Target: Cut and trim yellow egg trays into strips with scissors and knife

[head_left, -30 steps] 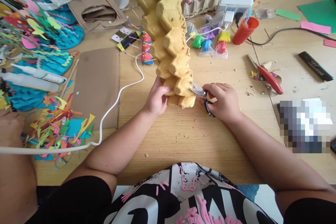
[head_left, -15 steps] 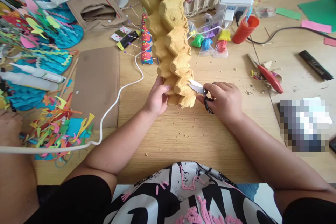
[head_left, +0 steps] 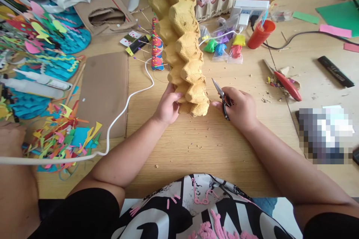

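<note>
A long piece of yellow egg carton [head_left: 190, 59] reaches from the top of the view down to the middle. Its lower left edge is gripped by my left hand [head_left: 168, 105], thumb on top and the other fingers hidden beneath. To the right, my right hand [head_left: 239, 108] holds black-handled scissors [head_left: 219, 91], fingers wrapped around the handles. The blades point up and left, just off the carton's right edge, and look nearly closed. Small yellow crumbs lie on the wooden table [head_left: 179, 157] below the carton.
Left: a white cable [head_left: 127, 101], brown cardboard [head_left: 103, 93], paper scraps [head_left: 61, 138], glue bottles [head_left: 33, 86] and another person's arm [head_left: 17, 179]. Right: a red cup [head_left: 260, 34], a red-handled cutter [head_left: 287, 84], clay bags [head_left: 221, 48] and a power strip [head_left: 251, 6].
The scissors have moved away from the carton's right edge and turned more upright, their blades now closer together. My left hand keeps its hold in nearly the same place.
</note>
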{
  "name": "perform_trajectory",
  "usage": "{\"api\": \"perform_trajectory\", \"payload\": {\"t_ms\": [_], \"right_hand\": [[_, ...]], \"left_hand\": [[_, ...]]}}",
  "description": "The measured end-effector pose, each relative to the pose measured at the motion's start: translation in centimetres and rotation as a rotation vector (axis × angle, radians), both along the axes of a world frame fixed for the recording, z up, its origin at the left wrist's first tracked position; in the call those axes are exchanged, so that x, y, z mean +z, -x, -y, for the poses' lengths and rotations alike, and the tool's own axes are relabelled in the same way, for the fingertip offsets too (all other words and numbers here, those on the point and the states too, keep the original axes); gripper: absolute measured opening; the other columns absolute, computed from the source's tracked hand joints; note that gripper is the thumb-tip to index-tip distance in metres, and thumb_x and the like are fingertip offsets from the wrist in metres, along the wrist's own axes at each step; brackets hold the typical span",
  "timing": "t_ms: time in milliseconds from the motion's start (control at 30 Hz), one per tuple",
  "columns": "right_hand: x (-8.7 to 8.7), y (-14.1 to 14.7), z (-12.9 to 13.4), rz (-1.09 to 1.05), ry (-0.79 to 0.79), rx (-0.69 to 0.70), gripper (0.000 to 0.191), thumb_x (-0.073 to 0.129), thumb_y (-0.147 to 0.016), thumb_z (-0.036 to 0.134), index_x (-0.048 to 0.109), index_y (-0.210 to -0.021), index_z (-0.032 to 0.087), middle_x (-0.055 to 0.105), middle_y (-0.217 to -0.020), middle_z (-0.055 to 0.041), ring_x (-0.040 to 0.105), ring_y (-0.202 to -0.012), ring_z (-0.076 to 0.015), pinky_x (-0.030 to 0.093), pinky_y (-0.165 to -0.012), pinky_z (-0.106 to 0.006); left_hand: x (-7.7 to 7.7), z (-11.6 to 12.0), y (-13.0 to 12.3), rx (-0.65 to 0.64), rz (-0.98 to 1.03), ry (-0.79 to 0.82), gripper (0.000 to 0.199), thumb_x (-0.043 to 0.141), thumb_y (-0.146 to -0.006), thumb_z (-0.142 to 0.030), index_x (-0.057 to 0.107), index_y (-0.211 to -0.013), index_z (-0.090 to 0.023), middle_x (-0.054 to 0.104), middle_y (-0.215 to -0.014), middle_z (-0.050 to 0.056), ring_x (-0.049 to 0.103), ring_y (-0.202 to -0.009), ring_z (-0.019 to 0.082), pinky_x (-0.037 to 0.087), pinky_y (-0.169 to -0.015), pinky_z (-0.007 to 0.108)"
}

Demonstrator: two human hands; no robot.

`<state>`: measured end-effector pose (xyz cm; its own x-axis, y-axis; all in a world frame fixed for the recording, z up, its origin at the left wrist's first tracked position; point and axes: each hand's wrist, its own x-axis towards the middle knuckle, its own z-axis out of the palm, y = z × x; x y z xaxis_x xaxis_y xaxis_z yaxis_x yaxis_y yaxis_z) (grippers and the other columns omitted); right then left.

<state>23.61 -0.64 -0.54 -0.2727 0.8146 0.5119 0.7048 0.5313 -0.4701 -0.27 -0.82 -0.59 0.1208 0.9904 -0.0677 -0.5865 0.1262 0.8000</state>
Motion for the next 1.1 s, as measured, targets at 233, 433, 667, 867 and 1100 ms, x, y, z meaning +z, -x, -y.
{"api": "perform_trajectory", "payload": {"t_ms": [233,433,667,867,1100], "right_hand": [[0.44,0.3,-0.06,0.048,-0.101,0.174,0.036,0.071,-0.088,0.052,0.061,-0.105,0.021,0.068,-0.085,-0.0052,0.059,-0.075,-0.0201,0.045,-0.068,-0.032],[0.32,0.28,-0.34,0.038,-0.154,0.188,0.023,0.07,-0.087,0.031,0.06,-0.105,0.022,0.067,-0.084,-0.0039,0.059,-0.075,-0.0196,0.045,-0.068,-0.032],[0.31,0.27,-0.28,-0.013,-0.076,0.177,0.02,0.068,-0.086,0.031,0.061,-0.102,0.023,0.064,-0.08,-0.0022,0.058,-0.072,-0.018,0.045,-0.067,-0.031],[-0.19,-0.23,-0.54,-0.072,0.046,0.078,0.024,0.069,-0.086,0.034,0.06,-0.107,0.024,0.063,-0.08,-0.0011,0.058,-0.072,-0.0177,0.045,-0.067,-0.031],[-0.04,-0.16,-0.51,-0.04,-0.037,0.097,0.026,0.07,-0.084,0.027,0.061,-0.108,0.023,0.063,-0.084,-0.0024,0.06,-0.077,-0.0187,0.046,-0.069,-0.031]], "left_hand": [[0.76,0.13,0.06,-0.056,0.038,0.064,0.067,0.057,-0.08,-0.018,0.051,-0.146,-0.028,0.077,-0.099,0.003,0.069,-0.069,0.016,0.048,-0.047,0.022],[0.62,0.05,0.27,-0.084,0.046,0.076,0.064,0.059,-0.079,-0.019,0.057,-0.142,-0.029,0.077,-0.104,0.003,0.073,-0.083,0.019,0.056,-0.062,0.028],[0.71,0.08,-0.01,-0.078,-0.003,0.022,0.067,0.065,-0.073,-0.021,0.056,-0.139,-0.03,0.075,-0.117,0.002,0.072,-0.099,0.021,0.059,-0.078,0.031],[0.67,0.32,-0.21,-0.034,-0.06,-0.036,0.067,0.07,-0.074,-0.025,0.055,-0.139,-0.03,0.074,-0.117,0.003,0.07,-0.111,0.023,0.058,-0.089,0.034],[0.43,0.39,-0.13,-0.105,-0.103,-0.024,0.057,0.076,-0.074,-0.027,0.066,-0.129,-0.028,0.074,-0.122,0.003,0.069,-0.111,0.022,0.059,-0.093,0.034]]}}
